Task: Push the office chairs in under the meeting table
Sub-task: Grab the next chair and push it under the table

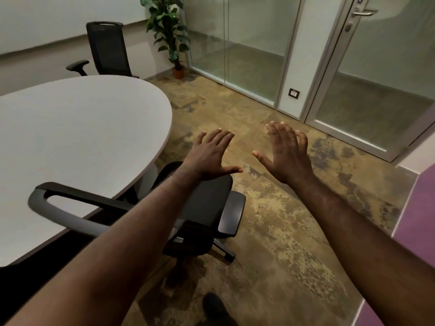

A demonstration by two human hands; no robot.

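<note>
A white oval meeting table [77, 128] fills the left side. A black office chair [207, 208] with a grey armrest loop stands at the table's near right edge, partly tucked under it. My left hand [211, 154] hovers open above this chair, fingers spread, holding nothing. My right hand [287, 149] is raised beside it over the floor, fingers also apart and empty. A second black mesh-backed chair [108, 50] stands behind the table's far side, its seat hidden by the tabletop.
A potted plant [169, 31] stands in the far corner. Frosted glass partitions [254, 55] and a glass door [381, 74] line the right side. Mottled brown carpet [282, 231] stretches between table and glass. A purple surface [419, 208] lies at the right edge. My shoe [214, 307] shows below.
</note>
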